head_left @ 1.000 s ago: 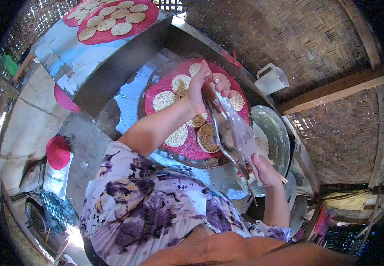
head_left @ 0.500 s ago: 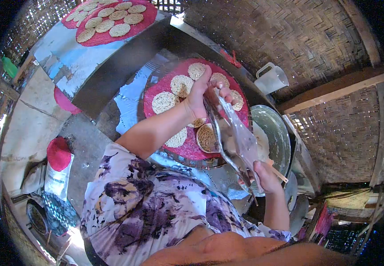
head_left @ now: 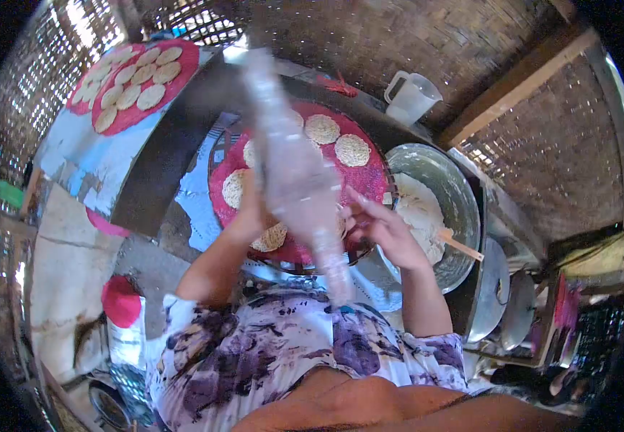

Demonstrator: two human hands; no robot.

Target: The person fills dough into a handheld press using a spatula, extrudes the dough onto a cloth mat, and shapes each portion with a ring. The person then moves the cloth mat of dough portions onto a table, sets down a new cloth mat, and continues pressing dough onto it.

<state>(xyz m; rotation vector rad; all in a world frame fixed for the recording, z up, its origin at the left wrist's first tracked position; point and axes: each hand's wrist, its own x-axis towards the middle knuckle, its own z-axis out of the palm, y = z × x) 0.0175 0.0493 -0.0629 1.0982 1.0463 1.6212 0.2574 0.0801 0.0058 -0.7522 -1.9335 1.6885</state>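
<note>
A clear plastic bag (head_left: 301, 183), smeared by motion, stretches upright in front of my chest. My left hand (head_left: 256, 214) is at its left side, wrapped round it, with the fingers mostly hidden behind the plastic. On the other side my right hand (head_left: 388, 234) has its fingers apart, close to the bag and holding nothing I can see. Below lies a round tray with a pink cloth (head_left: 370, 176), carrying several round, lacy, pale batter discs (head_left: 323, 129). The bag covers the middle of the cloth.
To the right, a large metal basin (head_left: 463, 209) holds pale batter (head_left: 416, 205) and a wooden-handled utensil (head_left: 460, 245). A plastic jug (head_left: 413, 97) stands behind it. At far left, more discs lie on pink cloths (head_left: 164, 86). Metal lids (head_left: 496, 288) lean at the right.
My right hand has let go of the bag and its fingers have spread. The bag has swung left and nearer to me, with my left hand drawn back. The view has shifted.
</note>
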